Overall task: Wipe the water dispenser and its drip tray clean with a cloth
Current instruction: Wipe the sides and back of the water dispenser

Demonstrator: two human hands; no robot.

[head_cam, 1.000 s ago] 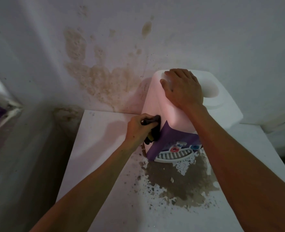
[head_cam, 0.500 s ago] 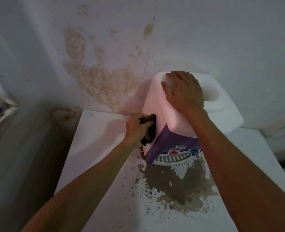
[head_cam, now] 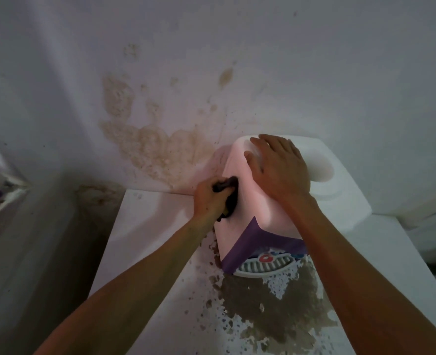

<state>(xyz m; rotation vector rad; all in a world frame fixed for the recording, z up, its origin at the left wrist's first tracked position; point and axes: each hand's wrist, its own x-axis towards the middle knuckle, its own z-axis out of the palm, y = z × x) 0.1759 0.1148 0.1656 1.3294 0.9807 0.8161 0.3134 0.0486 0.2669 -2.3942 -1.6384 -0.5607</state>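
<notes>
A white water dispenser with a purple front panel stands on a white counter against the wall. My left hand grips a dark cloth and presses it on the dispenser's left side. My right hand lies flat on the dispenser's top, fingers spread, beside the round bottle well. The slotted white drip tray sticks out at the foot of the front, under a red tap and a blue tap. My right forearm hides part of the front panel.
A large brown worn patch with scattered flecks covers the counter in front of the drip tray. The wall behind carries brown damp stains. The counter's left edge drops off to a dim floor.
My left hand has slid the cloth upward and back along the dispenser's left side. My right hand stays on the top, fingers a little more spread.
</notes>
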